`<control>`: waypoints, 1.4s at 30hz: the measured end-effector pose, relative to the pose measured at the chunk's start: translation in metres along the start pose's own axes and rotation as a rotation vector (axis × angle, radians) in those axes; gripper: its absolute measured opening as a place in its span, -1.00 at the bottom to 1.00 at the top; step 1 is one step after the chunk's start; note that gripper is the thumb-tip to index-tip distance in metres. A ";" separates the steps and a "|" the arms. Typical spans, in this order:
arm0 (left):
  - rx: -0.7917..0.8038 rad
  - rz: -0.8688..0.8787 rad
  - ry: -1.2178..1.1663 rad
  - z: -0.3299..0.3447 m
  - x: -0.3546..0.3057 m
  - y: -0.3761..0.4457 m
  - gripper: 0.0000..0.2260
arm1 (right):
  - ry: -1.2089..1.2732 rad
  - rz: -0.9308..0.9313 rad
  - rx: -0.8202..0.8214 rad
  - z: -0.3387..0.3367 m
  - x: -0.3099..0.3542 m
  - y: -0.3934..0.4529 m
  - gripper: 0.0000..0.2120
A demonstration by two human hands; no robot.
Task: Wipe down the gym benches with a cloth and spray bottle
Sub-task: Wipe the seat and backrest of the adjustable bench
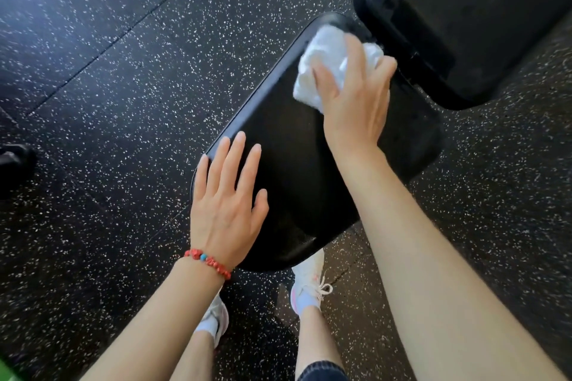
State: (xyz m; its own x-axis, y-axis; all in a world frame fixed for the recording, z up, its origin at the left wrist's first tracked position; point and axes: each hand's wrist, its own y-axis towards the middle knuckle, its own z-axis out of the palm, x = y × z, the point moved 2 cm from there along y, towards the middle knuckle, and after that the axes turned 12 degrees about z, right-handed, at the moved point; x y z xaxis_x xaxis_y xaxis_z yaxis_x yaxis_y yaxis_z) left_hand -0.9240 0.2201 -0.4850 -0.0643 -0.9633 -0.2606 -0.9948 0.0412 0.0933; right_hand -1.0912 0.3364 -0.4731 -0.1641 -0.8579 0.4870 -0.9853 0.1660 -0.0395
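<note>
A black padded bench seat (pixel 297 164) fills the middle of the view. Its larger back pad (pixel 483 15) continues at the upper right. My right hand (pixel 356 102) presses a crumpled white cloth (pixel 322 68) onto the far end of the seat, close to the gap between the two pads. My left hand (pixel 229 195) lies flat on the near left corner of the seat, fingers spread, holding nothing. A red bead bracelet (pixel 208 262) circles my left wrist. No spray bottle is in view.
Black rubber floor tiles with white speckles (pixel 108 86) surround the bench. My feet in white sneakers (pixel 309 284) stand under the seat's near edge. A dark object (pixel 15 161) sits at the left edge.
</note>
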 end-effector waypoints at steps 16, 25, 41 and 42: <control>-0.002 0.050 0.040 0.011 -0.018 0.041 -0.53 | 0.025 0.064 -0.020 -0.021 -0.035 0.006 -0.50; 0.021 0.044 0.020 0.010 -0.030 0.043 -0.53 | 0.007 0.162 -0.012 -0.046 -0.087 -0.044 -0.47; 0.061 0.035 0.054 0.021 -0.046 0.060 -0.52 | 0.032 0.251 0.077 -0.055 -0.085 -0.013 -0.52; 0.060 0.035 0.050 0.021 -0.046 0.059 -0.52 | 0.034 0.222 0.080 -0.050 -0.075 -0.005 -0.53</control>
State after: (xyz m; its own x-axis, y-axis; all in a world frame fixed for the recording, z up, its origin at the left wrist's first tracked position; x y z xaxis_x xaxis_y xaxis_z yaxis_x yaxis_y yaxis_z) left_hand -0.9818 0.2723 -0.4873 -0.0965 -0.9730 -0.2096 -0.9951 0.0893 0.0435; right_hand -1.0716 0.4243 -0.4656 -0.3769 -0.7875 0.4876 -0.9260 0.3084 -0.2176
